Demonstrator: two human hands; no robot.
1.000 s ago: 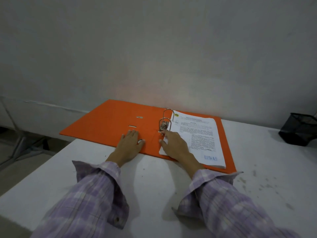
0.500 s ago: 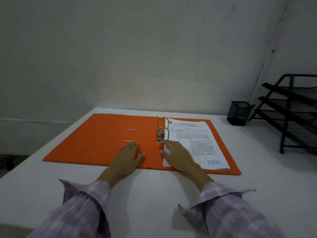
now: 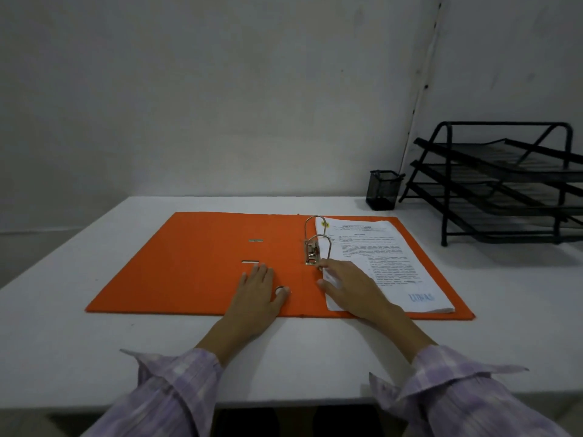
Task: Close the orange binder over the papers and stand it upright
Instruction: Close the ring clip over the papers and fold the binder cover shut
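Observation:
The orange binder (image 3: 189, 266) lies flat and wide open on the white table (image 3: 94, 357). A stack of printed papers (image 3: 378, 253) sits on its right half, threaded on the metal ring mechanism (image 3: 315, 244), whose arches look shut. My left hand (image 3: 258, 298) rests flat, palm down, on the near edge of the left cover by the spine. My right hand (image 3: 350, 288) lies flat on the papers' near left corner, fingertips close to the mechanism's base. Neither hand grips anything.
A black mesh pen cup (image 3: 382, 194) stands at the back right of the table. A black three-tier letter tray (image 3: 504, 184) fills the far right. A grey wall runs behind the table; its near edge is just under my sleeves.
The camera view swung to the right and rose, bringing the letter tray into sight. Both hands and the binder have stayed as they were.

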